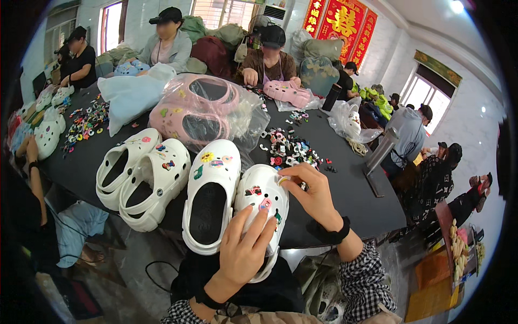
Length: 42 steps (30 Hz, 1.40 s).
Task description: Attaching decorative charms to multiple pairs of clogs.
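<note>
A white clog (249, 186) with perforated toe and several colourful shoe charms is tilted at the table's near edge. Across its upper lie the fingers of my left hand (243, 251), holding it; the thumb is hidden. My right hand (312, 191) pinches a small pale yellowish charm (283, 181) at the toe, mostly covered by the fingertips. To the left stands a matching white clog (218, 162) with a sunflower charm. Further left, two more white clogs with charms, one behind (121, 162) and one nearer (156, 183), rest side by side.
Loose charms (291, 148) lie heaped beyond my right hand, with another heap (86, 121) at far left. Bagged pink clogs (194, 108) sit behind the white ones. A metal stand (380, 156) is at the right edge. Co-workers sit around the dark table (345, 200).
</note>
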Motion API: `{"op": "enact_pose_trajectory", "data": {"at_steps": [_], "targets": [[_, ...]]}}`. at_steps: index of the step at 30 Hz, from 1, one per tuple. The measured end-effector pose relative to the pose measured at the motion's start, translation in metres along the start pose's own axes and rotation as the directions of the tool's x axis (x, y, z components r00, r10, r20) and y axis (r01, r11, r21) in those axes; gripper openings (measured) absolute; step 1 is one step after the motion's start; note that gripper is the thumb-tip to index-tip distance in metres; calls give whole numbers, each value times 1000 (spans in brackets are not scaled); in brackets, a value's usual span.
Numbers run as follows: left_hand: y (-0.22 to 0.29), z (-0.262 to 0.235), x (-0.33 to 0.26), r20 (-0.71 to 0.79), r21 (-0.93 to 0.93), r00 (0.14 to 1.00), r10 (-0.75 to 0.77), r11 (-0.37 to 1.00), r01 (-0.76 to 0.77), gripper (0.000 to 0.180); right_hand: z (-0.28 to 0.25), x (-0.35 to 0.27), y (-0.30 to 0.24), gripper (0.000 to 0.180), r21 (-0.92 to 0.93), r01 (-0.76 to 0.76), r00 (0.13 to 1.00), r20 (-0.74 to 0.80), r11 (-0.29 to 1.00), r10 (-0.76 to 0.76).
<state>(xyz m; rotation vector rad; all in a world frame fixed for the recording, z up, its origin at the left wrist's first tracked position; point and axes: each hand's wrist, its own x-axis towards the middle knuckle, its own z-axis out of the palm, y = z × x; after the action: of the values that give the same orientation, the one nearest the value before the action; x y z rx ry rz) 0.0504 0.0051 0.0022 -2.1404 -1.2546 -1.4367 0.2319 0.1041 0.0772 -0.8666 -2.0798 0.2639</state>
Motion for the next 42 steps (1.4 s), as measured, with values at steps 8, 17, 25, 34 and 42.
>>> {"op": "enact_pose_trajectory", "data": {"at_steps": [8, 17, 25, 34, 42], "targets": [[-4, 5, 1, -40, -16, 999, 10, 1000, -11, 26, -10, -19, -1, 10, 276, -343, 932, 215, 898, 291], [-11, 12, -7, -23, -54, 1000, 11, 998, -12, 34, -11, -10, -4, 10, 240, -430, 869, 370, 870, 328], [-8, 11, -5, -40, -46, 999, 11, 999, -13, 30, -15, 13, -17, 13, 18, 71, 937, 343, 997, -73], [-6, 10, -7, -61, -55, 998, -2, 998, -1, 23, -26, 43, -19, 11, -13, 79, 769, 637, 997, -53], [-7, 8, -7, -74, -43, 997, 2, 999, -5, 22, -23, 49, -27, 29, -71, 71, 763, 647, 995, -8]]}}
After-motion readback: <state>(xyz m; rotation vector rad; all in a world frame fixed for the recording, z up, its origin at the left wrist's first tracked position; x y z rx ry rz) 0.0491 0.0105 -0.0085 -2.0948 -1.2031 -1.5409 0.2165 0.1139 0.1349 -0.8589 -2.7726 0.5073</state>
